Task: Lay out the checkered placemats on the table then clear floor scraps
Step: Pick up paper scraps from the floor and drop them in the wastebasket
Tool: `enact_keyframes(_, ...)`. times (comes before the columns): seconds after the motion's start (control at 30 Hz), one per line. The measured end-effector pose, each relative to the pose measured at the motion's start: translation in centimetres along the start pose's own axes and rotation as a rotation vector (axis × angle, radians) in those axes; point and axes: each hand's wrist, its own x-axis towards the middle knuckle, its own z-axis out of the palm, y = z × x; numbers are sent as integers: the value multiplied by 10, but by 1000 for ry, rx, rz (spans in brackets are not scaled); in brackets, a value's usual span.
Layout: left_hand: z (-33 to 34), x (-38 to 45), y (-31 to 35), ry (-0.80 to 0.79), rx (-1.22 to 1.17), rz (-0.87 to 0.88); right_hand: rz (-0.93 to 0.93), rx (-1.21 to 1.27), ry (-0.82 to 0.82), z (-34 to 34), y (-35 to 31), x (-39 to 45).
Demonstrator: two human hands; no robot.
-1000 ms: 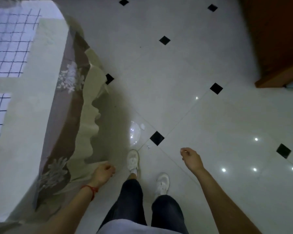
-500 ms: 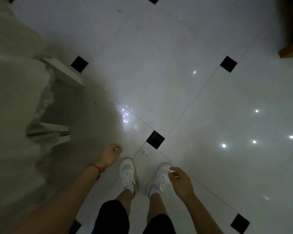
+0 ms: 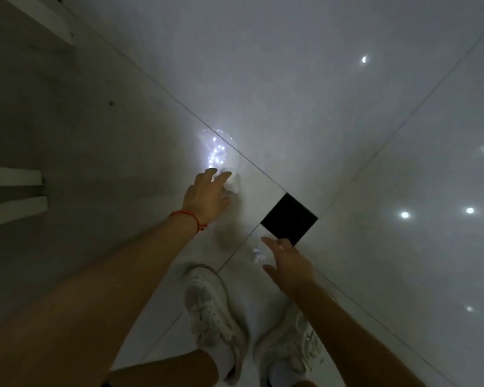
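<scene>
Scraps lie on the floor (image 3: 347,113): a white scrap (image 3: 233,183), pinched under the left hand (image 3: 207,197) fingertips for lifting; a smaller scrap (image 3: 257,255) just beside the right hand (image 3: 287,261), grip spread, seemingly for pickup.

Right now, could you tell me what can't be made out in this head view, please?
- Left hand on the white scrap: its own fingers hide whether it grips.
- Small scrap by the right hand: too small and dim to identify.
- Clear wrapper: glare hides its outline.
- Table: cut off at the left edge.
</scene>
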Motion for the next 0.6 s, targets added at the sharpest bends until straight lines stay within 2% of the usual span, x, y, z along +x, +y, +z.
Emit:
enact_keyframes(0.13,30,37,-14,152,31,85,-141,-273,14,40,3,34)
enact_keyframes(0.23,44,52,-10,233,67,150,-164,-376,85,57,10,44)
enact_keyframes(0.33,48,52,-5,222,-68,132,-111,-171,86,56,15,47)
enact_keyframes(0.4,50,44,0,191,-205,18,-65,-18,144,46,15,46)
enact_keyframes(0.53,42,1,19,317,-647,-266,2,223,286,3,10,30)
enact_keyframes(0.6,33,-28,34,349,-787,-319,-14,314,342,-21,6,11)
